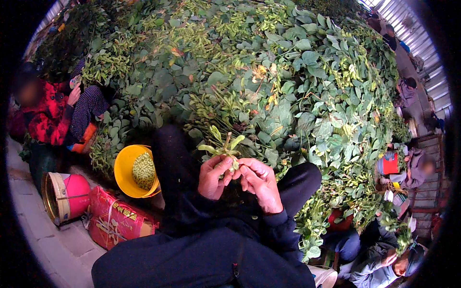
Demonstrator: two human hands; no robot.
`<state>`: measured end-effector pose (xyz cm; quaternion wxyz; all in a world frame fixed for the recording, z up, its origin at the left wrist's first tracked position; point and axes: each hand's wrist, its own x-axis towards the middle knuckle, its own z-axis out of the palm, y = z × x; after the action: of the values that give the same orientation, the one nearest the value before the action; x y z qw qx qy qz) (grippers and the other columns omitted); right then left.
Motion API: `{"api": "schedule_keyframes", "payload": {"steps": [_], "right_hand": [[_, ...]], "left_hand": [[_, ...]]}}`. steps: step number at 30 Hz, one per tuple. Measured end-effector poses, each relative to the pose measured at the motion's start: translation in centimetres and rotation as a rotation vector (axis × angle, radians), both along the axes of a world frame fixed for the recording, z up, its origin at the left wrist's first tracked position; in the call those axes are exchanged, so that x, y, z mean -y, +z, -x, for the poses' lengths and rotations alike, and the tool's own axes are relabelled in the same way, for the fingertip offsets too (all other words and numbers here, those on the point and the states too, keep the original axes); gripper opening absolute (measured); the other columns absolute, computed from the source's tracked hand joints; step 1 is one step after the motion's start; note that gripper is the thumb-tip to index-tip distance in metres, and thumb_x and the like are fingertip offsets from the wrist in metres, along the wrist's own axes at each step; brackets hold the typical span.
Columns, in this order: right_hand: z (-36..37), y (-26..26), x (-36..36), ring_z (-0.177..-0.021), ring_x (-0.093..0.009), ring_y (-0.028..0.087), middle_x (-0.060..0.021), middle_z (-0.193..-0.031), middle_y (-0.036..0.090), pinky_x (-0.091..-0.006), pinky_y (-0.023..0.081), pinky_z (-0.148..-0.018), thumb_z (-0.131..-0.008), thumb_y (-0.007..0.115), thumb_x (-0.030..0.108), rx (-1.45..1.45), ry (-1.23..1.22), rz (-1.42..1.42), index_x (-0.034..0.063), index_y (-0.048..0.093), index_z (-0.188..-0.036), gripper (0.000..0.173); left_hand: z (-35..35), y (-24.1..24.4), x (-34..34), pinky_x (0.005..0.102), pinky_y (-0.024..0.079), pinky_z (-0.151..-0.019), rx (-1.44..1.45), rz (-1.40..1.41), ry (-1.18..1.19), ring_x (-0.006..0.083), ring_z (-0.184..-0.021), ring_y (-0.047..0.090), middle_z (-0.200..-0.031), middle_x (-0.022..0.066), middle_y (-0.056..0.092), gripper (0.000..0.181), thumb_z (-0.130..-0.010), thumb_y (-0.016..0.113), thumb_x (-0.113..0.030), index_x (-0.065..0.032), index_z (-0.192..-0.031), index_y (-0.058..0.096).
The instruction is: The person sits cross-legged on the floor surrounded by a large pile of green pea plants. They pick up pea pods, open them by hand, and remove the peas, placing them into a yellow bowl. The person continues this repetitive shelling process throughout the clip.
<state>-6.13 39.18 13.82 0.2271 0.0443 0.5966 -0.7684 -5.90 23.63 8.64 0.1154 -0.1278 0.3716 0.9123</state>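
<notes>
Both hands meet above my lap, just in front of a broad heap of leafy soybean plants (230, 82). My left hand (215, 177) grips a short soybean sprig (227, 144), its cut brown stem pointing away from me and green pods spreading from it. Against the sprig's near end, the thumb and fingers of my right hand (261, 183) pinch a pale green pod (235, 165). The fingers partly cover this pod. To the left of my knee, a yellow bucket (124, 172) holds many light green beans (144, 171).
A pink bucket (76, 192) lies on its side near a red printed carton (119, 219) on the paved floor (54, 248). One person (50, 111) sits at left, another (381, 262) at lower right. A red bucket (389, 163) stands farther right.
</notes>
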Motion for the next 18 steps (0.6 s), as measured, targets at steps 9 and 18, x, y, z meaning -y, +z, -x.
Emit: {"api": "schedule_keyframes", "payload": {"steps": [9,18], "right_hand": [[2.2,-1.6,0.1,-0.068,-0.002,0.044,0.0081,-0.078,0.055,-0.0194,0.04,-0.062,-0.095,0.071,0.014,-0.289,-0.224,-0.31,0.0016,0.068,-0.104,0.015],[3.1,-0.9,-0.2,-0.062,-0.002,0.051,0.0044,-0.078,0.064,-0.0193,0.043,-0.053,-0.091,0.074,0.005,-0.349,-0.152,-0.225,0.0027,0.072,-0.098,0.007]], "left_hand": [[-0.6,-0.6,0.2,0.0208,0.032,-0.042,0.059,-0.03,0.012,0.0067,-0.053,0.048,-0.084,0.0062,0.066,0.013,-0.094,0.059,-0.011,-0.0009,-0.098,0.066],[-0.9,-1.4,1.5,0.0198,0.038,-0.049,0.033,-0.09,-0.108,0.0071,-0.057,0.052,-0.098,0.0099,0.072,0.021,-0.087,0.063,-0.003,-0.0016,-0.107,0.069]]}}
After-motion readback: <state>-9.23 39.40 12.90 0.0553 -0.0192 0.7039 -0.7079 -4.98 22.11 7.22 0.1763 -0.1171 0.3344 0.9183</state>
